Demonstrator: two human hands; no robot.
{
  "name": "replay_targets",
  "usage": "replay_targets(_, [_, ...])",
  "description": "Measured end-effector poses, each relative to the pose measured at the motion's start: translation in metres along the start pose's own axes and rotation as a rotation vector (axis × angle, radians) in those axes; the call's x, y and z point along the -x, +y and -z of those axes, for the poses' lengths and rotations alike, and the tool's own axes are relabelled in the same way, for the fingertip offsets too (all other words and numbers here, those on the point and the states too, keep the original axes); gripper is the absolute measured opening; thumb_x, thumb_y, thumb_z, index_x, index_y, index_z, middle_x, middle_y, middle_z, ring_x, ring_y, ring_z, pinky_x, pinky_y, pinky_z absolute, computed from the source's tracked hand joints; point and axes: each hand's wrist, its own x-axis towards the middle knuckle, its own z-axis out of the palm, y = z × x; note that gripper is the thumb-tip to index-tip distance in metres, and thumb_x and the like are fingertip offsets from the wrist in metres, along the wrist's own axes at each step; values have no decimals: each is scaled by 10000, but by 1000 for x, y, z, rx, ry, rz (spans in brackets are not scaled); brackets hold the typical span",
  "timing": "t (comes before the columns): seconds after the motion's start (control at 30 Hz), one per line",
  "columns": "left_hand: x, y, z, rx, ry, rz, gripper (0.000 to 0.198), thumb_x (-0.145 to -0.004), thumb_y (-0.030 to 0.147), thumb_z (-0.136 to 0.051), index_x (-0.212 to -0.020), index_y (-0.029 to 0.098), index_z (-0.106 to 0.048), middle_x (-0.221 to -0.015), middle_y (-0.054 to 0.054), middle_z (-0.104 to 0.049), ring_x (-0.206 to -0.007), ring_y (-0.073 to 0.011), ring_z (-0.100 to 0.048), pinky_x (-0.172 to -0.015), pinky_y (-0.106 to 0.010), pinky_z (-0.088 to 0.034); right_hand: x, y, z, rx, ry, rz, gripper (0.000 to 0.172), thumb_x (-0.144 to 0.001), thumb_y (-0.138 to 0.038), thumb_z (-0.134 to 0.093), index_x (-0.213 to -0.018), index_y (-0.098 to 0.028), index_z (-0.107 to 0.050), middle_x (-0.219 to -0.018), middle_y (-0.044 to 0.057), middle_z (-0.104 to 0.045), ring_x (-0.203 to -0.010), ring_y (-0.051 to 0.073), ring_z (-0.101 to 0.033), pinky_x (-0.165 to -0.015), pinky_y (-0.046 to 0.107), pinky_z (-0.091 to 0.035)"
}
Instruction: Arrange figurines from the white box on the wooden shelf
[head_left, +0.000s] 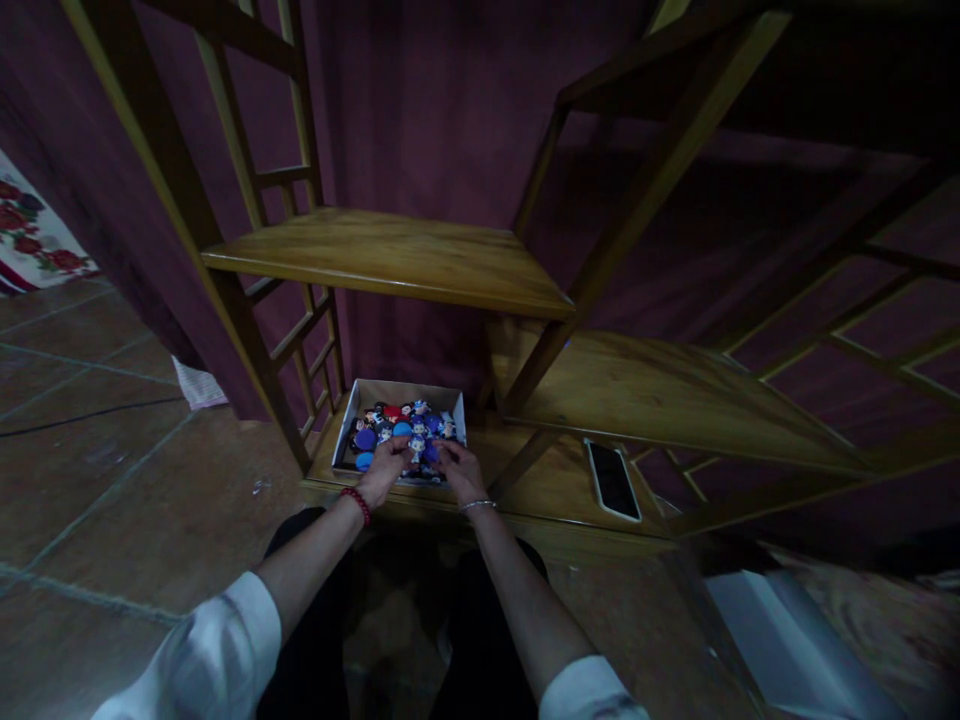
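A shallow open box [361,395] on the bottom shelf is filled with several small cartoon figurines and round blue pieces. Over its front edge, my left hand [386,468] pinches a small blue-and-white figurine [416,449] between thumb and fingers. My right hand [460,472] is at the box's right front, its fingers closed at a purple-blue piece [432,453] beside that figurine. Whether this piece is joined to the figurine I cannot tell. Red figurines [391,411] lie toward the back of the box, and a round blue piece [365,439] sits at its left.
A wooden shelf board [390,255] hangs above the box, with slanting posts and lattice around it. To the right, a phone [613,480] lies on the bottom shelf below another board [675,390]. A purple curtain [427,130] hangs behind. A pale box-like object [795,640] stands at lower right.
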Motion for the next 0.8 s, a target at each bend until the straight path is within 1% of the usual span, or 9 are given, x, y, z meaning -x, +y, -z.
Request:
replay_targets(0.1, [2,4,0,23,-13,-3,183,-694,95,-529,-865,129,-586,-782,-23,-589,-677,-93,-558,-661,-266,-516,1,-4,-2,-7,-16,22,351,-677,-412,-519,-908,-167,-618,-895,28,-641,-780,158,-603,-646,259,-523])
replay_targets(0.23, [6,9,0,73,-16,10,189,-672,99,-556,-857,111,-592,-790,-33,-586,-677,-96,-557,-679,-287,-509,4,-8,-3,10,-13,28,396,-632,-421,-574,-922,-155,-619,-918,37,-643,-773,162,-606,-674,265,-514])
replay_targets(0.37, [11,10,-1,115,-31,7,202,-635,123,-604,-837,111,-603,-789,-32,-584,-672,-96,-548,-686,-299,-499,6,-7,-5,57,0,68,374,-626,-401,-586,-919,-171,-623,-927,27,-645,-798,157,-601,-713,275,-501])
replay_targets(0.5, [15,13,-1,154,-80,-1,196,-619,140,-623,-814,115,-615,-764,-26,-590,-658,-93,-542,-692,-304,-488,5,-6,-7,60,14,79,350,-625,-389,-585,-889,-165,-634,-859,32,-657,-747,149,-603,-710,283,-496])
replay_targets(0.6, [17,18,0,114,-67,3,244,-640,130,-603,-883,133,-621,-760,-18,-585,-632,-82,-536,-657,-269,-485,6,-9,-8,45,25,76,346,-618,-393,-588,-871,-164,-641,-823,30,-660,-721,148,-603,-702,280,-493])
replay_targets(0.7, [16,21,1,14,-71,0,340,-656,114,-583,-993,157,-603,-686,5,-561,-558,-57,-497,-580,-209,-461,6,-11,-7,27,31,69,343,-605,-388,-598,-854,-157,-648,-796,31,-660,-701,145,-598,-696,278,-488])
replay_targets(0.8, [15,22,1,6,-90,11,359,-646,105,-594,-1001,152,-606,-648,14,-549,-548,-55,-488,-578,-200,-447,7,-12,-6,-3,35,72,335,-587,-377,-612,-838,-158,-655,-788,28,-659,-690,141,-591,-684,275,-483])
